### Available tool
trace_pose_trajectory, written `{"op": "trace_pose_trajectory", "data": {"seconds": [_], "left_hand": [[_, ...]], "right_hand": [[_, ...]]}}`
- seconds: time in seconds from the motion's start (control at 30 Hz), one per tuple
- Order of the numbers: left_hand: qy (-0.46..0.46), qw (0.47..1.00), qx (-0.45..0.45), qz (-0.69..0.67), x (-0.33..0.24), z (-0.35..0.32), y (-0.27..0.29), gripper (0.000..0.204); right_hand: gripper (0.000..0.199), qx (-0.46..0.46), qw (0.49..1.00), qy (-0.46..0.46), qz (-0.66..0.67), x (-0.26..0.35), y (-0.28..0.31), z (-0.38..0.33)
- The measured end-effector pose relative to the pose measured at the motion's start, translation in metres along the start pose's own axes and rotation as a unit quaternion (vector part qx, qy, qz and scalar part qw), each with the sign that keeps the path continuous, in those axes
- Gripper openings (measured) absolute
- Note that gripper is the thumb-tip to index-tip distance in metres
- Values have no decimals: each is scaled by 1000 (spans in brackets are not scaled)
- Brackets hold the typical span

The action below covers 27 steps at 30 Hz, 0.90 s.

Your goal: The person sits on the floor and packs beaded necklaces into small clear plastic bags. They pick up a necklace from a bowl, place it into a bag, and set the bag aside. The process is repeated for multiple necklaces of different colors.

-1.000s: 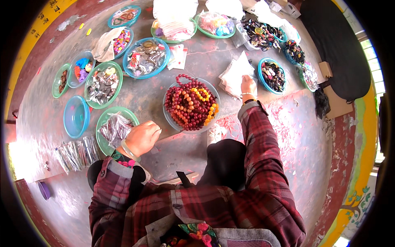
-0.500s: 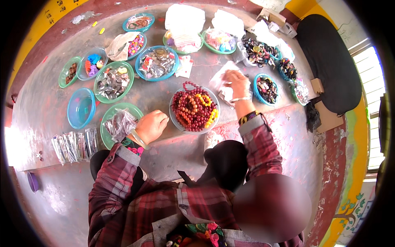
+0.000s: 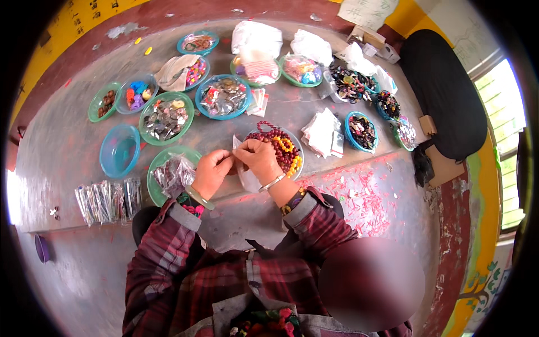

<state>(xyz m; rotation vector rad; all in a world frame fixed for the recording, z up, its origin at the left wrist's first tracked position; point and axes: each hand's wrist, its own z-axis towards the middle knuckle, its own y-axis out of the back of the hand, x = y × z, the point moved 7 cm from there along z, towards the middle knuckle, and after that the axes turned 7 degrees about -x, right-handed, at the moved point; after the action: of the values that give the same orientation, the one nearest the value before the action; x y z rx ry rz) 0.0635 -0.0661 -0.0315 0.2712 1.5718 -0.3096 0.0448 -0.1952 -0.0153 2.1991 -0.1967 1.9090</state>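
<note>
In front of a clear bowl (image 3: 301, 159) heaped with dark red and yellow bead strings (image 3: 283, 147), my two hands meet. A small whitish plastic bag (image 3: 247, 180) hangs below the fingers of my right hand (image 3: 263, 162), which pinches it near its upper edge. The fingertips of my left hand (image 3: 210, 173) are pressed together at the bag's left edge. Just left of that hand, a green basin (image 3: 156, 191) holds crumpled clear packets (image 3: 174, 173) with dark contents. To the right of the beads lies a loose pile of white plastic bags (image 3: 321, 133).
A blue basin (image 3: 120, 150) stands at left, above a row of slim wrapped packets (image 3: 106, 201). Several basins of small goods, including a blue one (image 3: 224, 115), line the far side. Red scraps (image 3: 359, 202) litter the surface at right. A black oblong cushion-like object (image 3: 446, 95) lies beyond.
My right hand has come left from the pile of white bags to the front of the bead bowl, bringing one small bag. My left hand has moved slightly right to meet it.
</note>
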Motion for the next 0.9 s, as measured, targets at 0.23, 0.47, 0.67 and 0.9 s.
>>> {"op": "trace_pose_trajectory", "data": {"seconds": [0.23,0.47,0.67,0.9], "left_hand": [[51,997,52,-13,-1,-2,6,20],[98,988,85,-82,11,2,8,24],[182,966,74,-169,16,3,6,23],[167,968,74,-172,10,4,4,24]], "right_hand": [[14,38,992,-27,117,-14,-9,7],[15,44,998,-7,51,-7,-3,7],[15,49,996,3,71,-6,-2,7],[15,47,995,-10,87,-13,-4,9]]}}
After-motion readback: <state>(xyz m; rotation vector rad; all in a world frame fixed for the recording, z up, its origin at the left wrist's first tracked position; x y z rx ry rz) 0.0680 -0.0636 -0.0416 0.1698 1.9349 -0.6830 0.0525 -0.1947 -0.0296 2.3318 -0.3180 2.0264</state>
